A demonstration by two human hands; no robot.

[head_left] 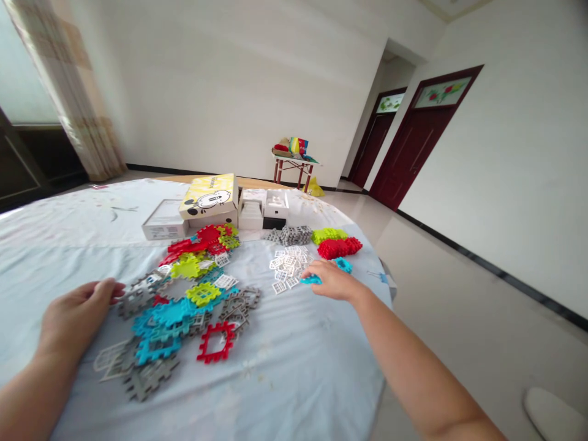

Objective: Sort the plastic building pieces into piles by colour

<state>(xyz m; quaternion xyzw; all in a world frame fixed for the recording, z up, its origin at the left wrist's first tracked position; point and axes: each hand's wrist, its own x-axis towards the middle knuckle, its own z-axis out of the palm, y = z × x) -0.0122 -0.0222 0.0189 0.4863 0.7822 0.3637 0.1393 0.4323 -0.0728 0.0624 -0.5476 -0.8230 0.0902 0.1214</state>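
On the cloth-covered table lies a mixed pile of notched plastic building panels, among them a blue panel (172,311), a green panel (203,294), a red frame-shaped panel (215,343) and a grey panel (138,299). My left hand (78,315) is at the pile's left edge, fingers closed against the grey panel; what they pinch is hidden. At the right, my right hand (333,280) grips a blue notched panel (311,280) low over the table. Close to it are another blue panel (343,264) and a heap of small white window pieces (289,263).
Sorted red panels (340,247), green panels (329,234) and grey panels (296,235) stand farther back. Behind the mixed pile are a yellow cartoon box (209,196), a white tray (164,219) and small white boxes (251,211). The round table's edge curves along the right.
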